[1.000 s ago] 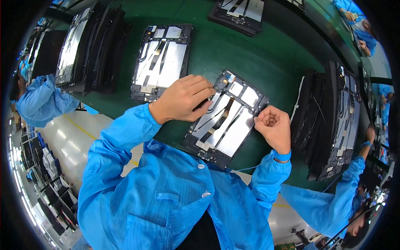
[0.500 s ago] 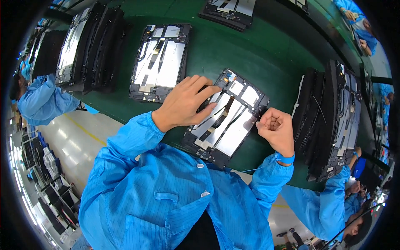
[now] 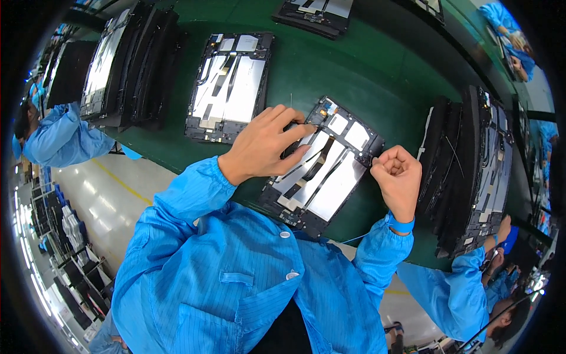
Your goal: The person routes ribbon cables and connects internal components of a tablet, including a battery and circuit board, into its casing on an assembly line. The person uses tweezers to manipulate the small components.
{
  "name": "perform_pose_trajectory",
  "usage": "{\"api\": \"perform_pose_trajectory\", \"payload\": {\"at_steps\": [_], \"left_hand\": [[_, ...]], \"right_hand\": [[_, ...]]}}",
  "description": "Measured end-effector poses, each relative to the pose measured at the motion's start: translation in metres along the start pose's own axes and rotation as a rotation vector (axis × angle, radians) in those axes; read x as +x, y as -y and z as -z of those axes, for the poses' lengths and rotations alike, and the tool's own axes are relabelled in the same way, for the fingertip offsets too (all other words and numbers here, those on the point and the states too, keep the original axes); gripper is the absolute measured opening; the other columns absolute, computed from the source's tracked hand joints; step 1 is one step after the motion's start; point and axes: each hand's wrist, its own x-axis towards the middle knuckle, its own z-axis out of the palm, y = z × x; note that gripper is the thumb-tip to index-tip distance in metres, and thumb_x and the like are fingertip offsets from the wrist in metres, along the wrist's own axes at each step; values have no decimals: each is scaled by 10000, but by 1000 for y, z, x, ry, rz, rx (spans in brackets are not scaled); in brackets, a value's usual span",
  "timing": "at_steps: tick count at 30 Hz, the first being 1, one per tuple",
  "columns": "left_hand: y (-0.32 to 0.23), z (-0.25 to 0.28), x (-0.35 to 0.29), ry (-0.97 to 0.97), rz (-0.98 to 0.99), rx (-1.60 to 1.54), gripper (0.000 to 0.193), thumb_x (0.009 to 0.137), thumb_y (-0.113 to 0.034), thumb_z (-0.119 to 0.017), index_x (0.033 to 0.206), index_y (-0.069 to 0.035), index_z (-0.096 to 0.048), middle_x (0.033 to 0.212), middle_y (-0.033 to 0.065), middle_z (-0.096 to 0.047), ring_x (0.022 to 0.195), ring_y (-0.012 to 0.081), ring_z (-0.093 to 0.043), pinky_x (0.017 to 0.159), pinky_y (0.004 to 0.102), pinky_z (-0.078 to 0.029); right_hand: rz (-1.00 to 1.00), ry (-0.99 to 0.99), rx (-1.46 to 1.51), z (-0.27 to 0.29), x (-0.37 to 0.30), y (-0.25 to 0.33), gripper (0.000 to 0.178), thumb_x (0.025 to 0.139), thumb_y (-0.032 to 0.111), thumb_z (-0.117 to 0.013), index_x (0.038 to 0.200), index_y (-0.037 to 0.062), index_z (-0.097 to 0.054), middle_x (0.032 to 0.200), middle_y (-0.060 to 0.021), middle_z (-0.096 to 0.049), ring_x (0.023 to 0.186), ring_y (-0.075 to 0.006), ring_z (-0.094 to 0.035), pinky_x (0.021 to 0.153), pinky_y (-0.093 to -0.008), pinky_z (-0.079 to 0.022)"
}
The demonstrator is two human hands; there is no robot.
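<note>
In front of me lies an opened tablet (image 3: 335, 187), tilted on the green bench, its black frame, silver plates and dark ribbon cables exposed. My left hand (image 3: 266, 144) rests over its left edge, thumb and index finger spread apart across the upper left part. Just off the tablet's right edge, my right hand (image 3: 400, 180) is closed in a pinch, thumb against index finger. Whatever is between those fingertips is too small to make out. A blue band (image 3: 401, 225) circles my right wrist. To the left, a second opened tablet (image 3: 227, 88) lies apart from my hands.
Stacks of opened tablets with black foam stand at the left (image 3: 127, 71) and right (image 3: 466, 171). Another stack (image 3: 315, 15) sits at the far edge of the green bench (image 3: 330, 65). Co-workers' blue sleeves show at left (image 3: 68, 135) and lower right (image 3: 448, 289).
My right hand has shifted slightly right, its pinched fingers still beside the tablet's edge. My left hand stays over the left edge. The whole view has shifted a little.
</note>
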Motion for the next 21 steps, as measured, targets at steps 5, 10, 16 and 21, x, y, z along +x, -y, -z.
{"api": "perform_pose_trajectory", "payload": {"at_steps": [5, 10, 16, 21], "left_hand": [[-4, 1, 5, 0, -54, 28, 311, 924, -139, -756, 1231, -86, -760, 1157, 133, -623, 1020, 307, -593, 862, 423, -513], [-9, -4, 11, 3, -52, 9, 375, 887, -72, -696, 1256, -98, -756, 1171, 146, -581, 1016, 315, -561, 846, 434, -498], [-8, -8, 10, 16, 24, -115, 396, 861, -45, -676, 1251, -72, -742, 1142, 153, -558, 1002, 325, -553, 863, 435, -473], [-9, -8, 12, -15, 7, -58, 412, 844, -54, -677, 1248, -96, -747, 1114, 153, -545, 971, 325, -548, 812, 442, -450]], "right_hand": [[-35, 57, -55, 0, -3, 7, 136, 836, -40, -783, 829, -4, -652, 667, 47, -610, 615, -3, -521, 562, -209, -369], [-49, 85, -103, -1, -4, 9, 143, 814, -39, -790, 808, -10, -650, 651, 36, -607, 602, -11, -520, 546, -222, -363], [-90, 174, -146, 3, -9, 12, 146, 816, -29, -798, 812, -10, -653, 639, 30, -606, 591, -14, -511, 543, -230, -358], [-84, 177, -107, 1, -11, 9, 133, 823, -35, -791, 822, -14, -660, 641, 30, -609, 590, -11, -505, 543, -233, -349]]}}
